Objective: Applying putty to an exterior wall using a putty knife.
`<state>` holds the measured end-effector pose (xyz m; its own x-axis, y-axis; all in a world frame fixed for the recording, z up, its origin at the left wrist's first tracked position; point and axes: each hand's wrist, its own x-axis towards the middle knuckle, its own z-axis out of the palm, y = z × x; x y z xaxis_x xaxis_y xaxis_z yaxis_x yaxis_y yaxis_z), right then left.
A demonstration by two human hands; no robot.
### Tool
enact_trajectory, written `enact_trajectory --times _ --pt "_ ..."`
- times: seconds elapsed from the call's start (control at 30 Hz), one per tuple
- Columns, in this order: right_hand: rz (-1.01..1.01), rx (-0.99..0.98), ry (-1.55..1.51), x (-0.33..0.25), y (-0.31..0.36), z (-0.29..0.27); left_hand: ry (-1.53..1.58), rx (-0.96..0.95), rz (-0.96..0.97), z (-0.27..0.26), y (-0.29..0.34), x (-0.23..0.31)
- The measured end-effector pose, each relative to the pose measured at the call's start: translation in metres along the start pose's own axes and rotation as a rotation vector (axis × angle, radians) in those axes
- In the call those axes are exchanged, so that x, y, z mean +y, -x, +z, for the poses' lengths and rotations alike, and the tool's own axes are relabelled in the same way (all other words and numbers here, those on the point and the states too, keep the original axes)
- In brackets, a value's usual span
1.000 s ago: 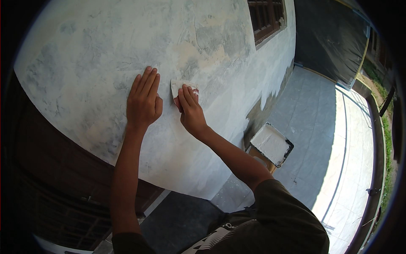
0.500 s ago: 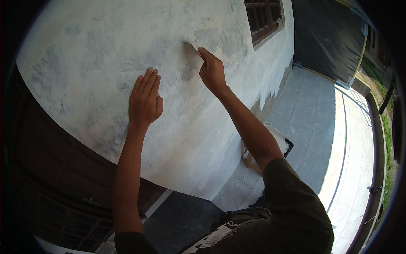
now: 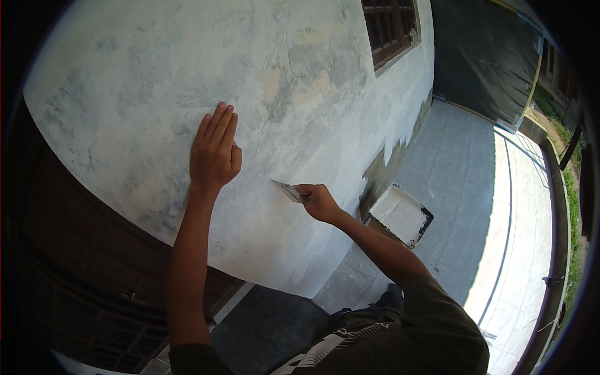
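My left hand [image 3: 214, 150] rests flat against the patchy white and grey wall [image 3: 187, 56], its fingers stretched out upward. Lower and to the right, my right hand [image 3: 320, 201] grips a putty knife [image 3: 287, 191], whose thin metal blade points left, at or very near the wall. The fist hides its handle. Pale smears and fine cracks mark the plaster above both hands.
A white-coated paint tray [image 3: 400, 215] with dark edges stands low at the right, on a wooden support. Tiled floor [image 3: 450, 162] runs along the wall. A barred window [image 3: 390, 28] sits upper right, near a dark plastic sheet [image 3: 484, 59]. Dark wooden doors [image 3: 94, 250] lie lower left.
My right hand has swept down the wall with the putty knife, from beside the cracked patch to below my left hand's level. The left hand stays in place. More of the tray shows now.
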<state>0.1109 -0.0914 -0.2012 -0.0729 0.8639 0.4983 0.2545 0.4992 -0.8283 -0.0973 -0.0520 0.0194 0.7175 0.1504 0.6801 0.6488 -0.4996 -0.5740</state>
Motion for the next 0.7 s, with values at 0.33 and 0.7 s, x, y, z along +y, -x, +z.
enact_trajectory --times 0.33,0.7 --pt "-0.411 0.743 0.525 -0.069 -0.143 0.009 0.028 -0.019 -0.022 -0.002 0.002 0.006" --pt "-0.011 0.062 0.008 0.005 0.044 0.029 0.009 -0.019 -0.024 0.002 0.003 0.004"
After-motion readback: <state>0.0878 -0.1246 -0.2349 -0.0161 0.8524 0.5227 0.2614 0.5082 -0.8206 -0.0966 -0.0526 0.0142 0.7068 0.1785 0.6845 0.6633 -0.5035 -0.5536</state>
